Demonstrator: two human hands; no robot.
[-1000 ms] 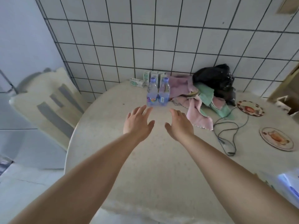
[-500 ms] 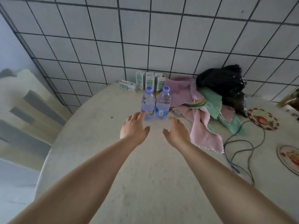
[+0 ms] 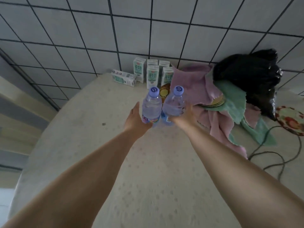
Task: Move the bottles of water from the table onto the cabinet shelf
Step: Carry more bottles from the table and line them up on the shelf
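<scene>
Here the two bare forearms reach forward over the pale speckled surface (image 3: pixel 148 186); the left hand (image 3: pixel 134 118) sits against the left side of the left water bottle (image 3: pixel 151 107), and the right hand (image 3: pixel 184 117) against the right side of the right water bottle (image 3: pixel 174 104); the fingers of each hand wrap out of sight behind its bottle, so I cannot tell whether either grip has fully closed. Both bottles stand upright and touching near the middle of the surface, their blue caps on. To do this step well, I judge each hand should close around the bottle's waist, low enough that the thin plastic does not buckle, and lift straight up; pulling them apart first would stop the labels from rubbing. Just beside the right hand lies a heap of pink and green cloths (image 3: pixel 218 102), which a sideways drag could catch; further back stand small milk cartons (image 3: pixel 153 76), one lying on its side, and a black plastic bag (image 3: pixel 246 76) against the tiled wall (image 3: pixel 148 30). The cabinet shelf is not in view.
</scene>
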